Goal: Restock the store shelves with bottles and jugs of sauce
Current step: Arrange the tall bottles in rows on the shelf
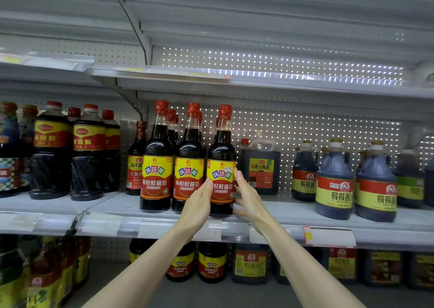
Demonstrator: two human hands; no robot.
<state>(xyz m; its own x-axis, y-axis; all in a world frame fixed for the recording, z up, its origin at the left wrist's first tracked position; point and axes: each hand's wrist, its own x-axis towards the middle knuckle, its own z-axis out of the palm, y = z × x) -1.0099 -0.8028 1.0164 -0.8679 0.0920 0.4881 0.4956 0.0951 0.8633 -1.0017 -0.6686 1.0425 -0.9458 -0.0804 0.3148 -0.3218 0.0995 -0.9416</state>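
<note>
**Two hands setting a soy sauce bottle into the front row of a store shelf**

I saw the left hand (199,204) and the right hand (249,197) clasping the lower half of a tall, red-capped soy sauce bottle (220,157), one hand on each side with the fingers closed against its label. The bottle stood upright near the front edge of the shelf (293,211). Its base seemed to rest on the board, though the hands hid part of it.

I judged the step to be placing this bottle in its row. The next move would call for squaring it level with its neighbours, label forward, then letting go without tipping it.

Counting from that bottle:
- Two matching bottles (156,167) stood just to its left, making three in the front row. I could not count the further red caps behind them.
- One square jug (260,167) stood just to its right.
- Farther right I counted at least three round jugs (333,185) with red and yellow labels.
</note>
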